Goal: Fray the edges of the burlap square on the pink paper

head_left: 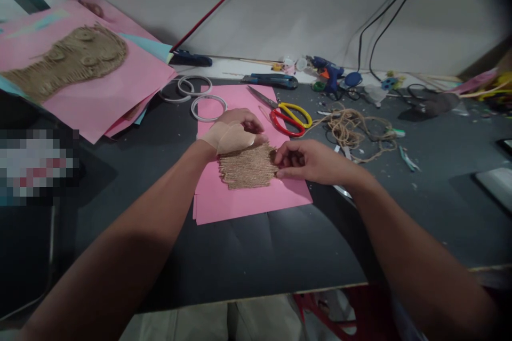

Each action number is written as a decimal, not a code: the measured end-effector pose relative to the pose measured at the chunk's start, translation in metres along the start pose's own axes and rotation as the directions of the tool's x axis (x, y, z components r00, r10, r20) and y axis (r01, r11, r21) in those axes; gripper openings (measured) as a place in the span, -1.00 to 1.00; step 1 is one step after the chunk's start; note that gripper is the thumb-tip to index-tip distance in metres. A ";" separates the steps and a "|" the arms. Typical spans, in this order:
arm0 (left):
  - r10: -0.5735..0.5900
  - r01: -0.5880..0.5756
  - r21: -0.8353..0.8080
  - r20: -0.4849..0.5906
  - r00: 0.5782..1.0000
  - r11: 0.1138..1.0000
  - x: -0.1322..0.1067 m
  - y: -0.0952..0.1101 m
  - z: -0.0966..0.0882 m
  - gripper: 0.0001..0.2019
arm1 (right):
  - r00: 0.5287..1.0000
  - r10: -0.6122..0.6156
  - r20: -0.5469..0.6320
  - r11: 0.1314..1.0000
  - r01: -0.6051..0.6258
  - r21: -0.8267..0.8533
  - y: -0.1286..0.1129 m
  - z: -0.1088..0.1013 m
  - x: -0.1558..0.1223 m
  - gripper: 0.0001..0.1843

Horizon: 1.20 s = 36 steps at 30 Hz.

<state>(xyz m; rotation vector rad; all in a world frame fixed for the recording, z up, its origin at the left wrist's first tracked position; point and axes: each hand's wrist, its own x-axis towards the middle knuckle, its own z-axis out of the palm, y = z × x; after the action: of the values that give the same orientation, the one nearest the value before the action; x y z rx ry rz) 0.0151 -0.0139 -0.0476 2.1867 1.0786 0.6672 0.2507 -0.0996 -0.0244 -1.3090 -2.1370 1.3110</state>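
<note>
A small patch of glued jute twine [248, 171] lies on a pink paper sheet [244, 202] on the dark table. My left hand [236, 129], its wrist wrapped in a beige bandage, rests curled at the patch's upper edge, fingers closed and touching the twine. At the patch's right edge my right hand [304, 161] pinches the twine with fingers pressed together.
Red-and-yellow scissors [286, 114] and a loose tangle of jute cord [352, 130] lie to the right. White rings [198, 95], a blue glue gun [328, 72] and a cutter [272, 81] sit at the back. A larger jute piece on pink sheets [68, 61] lies far left.
</note>
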 end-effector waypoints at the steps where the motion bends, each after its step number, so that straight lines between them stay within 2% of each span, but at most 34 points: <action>1: 0.000 0.000 -0.007 -0.005 1.000 1.000 0.000 0.000 0.000 -0.80 | 1.000 0.001 0.001 1.000 -0.001 0.003 0.000 0.000 0.000 -0.65; 5: -0.007 0.007 -0.028 -0.015 1.000 1.000 -0.001 0.000 0.001 -0.82 | 1.000 -0.005 -0.026 1.000 0.005 -0.005 -0.001 0.000 0.001 -0.70; 10: -0.011 0.011 -0.017 -0.011 1.000 1.000 -0.001 0.001 0.000 -0.82 | 0.980 -0.005 -0.200 0.999 -0.002 -0.034 0.004 0.007 0.006 -0.79; 12: -0.016 0.015 -0.015 -0.013 1.000 1.000 -0.001 0.001 0.000 -0.81 | 0.972 -0.002 -0.233 0.999 -0.009 -0.048 0.005 0.009 0.007 -0.80; 19: -0.017 0.016 0.016 0.002 1.000 1.000 0.000 0.001 0.000 -0.85 | 0.989 0.018 -0.149 0.999 -0.013 0.038 0.003 0.007 0.004 -0.65; 25: -0.017 0.017 -0.009 -0.003 1.000 1.000 -0.001 0.003 0.000 -0.86 | 0.987 -0.007 -0.158 1.000 0.008 0.002 0.005 0.008 0.005 -0.63; 32: -0.006 0.006 0.014 -0.021 1.000 1.000 -0.001 0.005 0.002 -0.91 | 0.970 -0.125 -0.210 0.959 0.065 -0.275 0.002 0.011 0.006 -0.75; 36: -0.054 0.042 -0.158 -0.070 0.996 0.987 -0.004 0.006 0.003 -0.90 | 0.942 -0.197 -0.272 0.916 0.078 -0.393 0.001 0.010 0.005 -0.85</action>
<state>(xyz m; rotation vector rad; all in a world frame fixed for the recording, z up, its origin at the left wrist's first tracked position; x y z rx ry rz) 0.0175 -0.0212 -0.0458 2.0106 1.0752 0.7893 0.2416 -0.1004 -0.0314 -1.3605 -2.2718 0.6041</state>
